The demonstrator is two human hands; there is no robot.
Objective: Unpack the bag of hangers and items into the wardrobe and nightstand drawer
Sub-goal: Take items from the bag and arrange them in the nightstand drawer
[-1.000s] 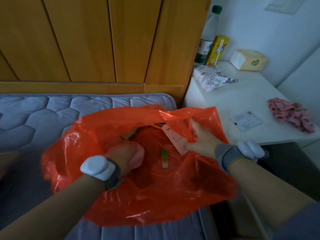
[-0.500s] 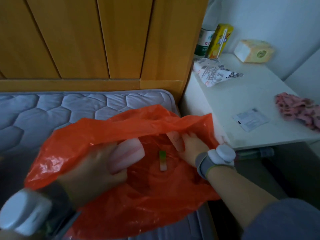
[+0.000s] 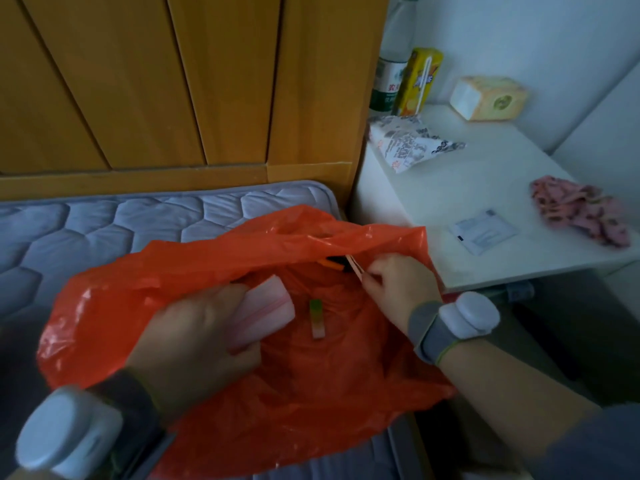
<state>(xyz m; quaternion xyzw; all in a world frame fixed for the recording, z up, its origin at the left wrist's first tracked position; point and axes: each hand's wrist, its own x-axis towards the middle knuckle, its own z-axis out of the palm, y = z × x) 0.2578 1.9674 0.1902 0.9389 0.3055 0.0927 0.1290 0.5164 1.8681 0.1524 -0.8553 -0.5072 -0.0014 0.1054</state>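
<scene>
Lifted nearer since before, left hand (image 3: 194, 341) gripped a pink packet (image 3: 263, 317) over the orange bag (image 3: 311, 410); right hand (image 3: 398, 289) pinched a paper tag (image 3: 354, 265).

The room is dim and cool-toned. Light falls strongest at the far right, where the white nightstand top (image 3: 485, 188) and the pale painted wall (image 3: 519, 36) are brightest. Small white glints sit on the creases of the crinkled orange plastic bag (image 3: 242, 393) at near left. Deep shadow fills the space under the nightstand. My left hand (image 3: 194, 337), the pink-and-white striped pack (image 3: 263, 313) it grips and the white wrist device (image 3: 69, 434) look large and soft-edged; my right hand (image 3: 398, 289), pinching a thin pale card (image 3: 354, 263), is sharper. The orange-brown wooden panels (image 3: 138, 81) splay towards the frame's edges.
</scene>
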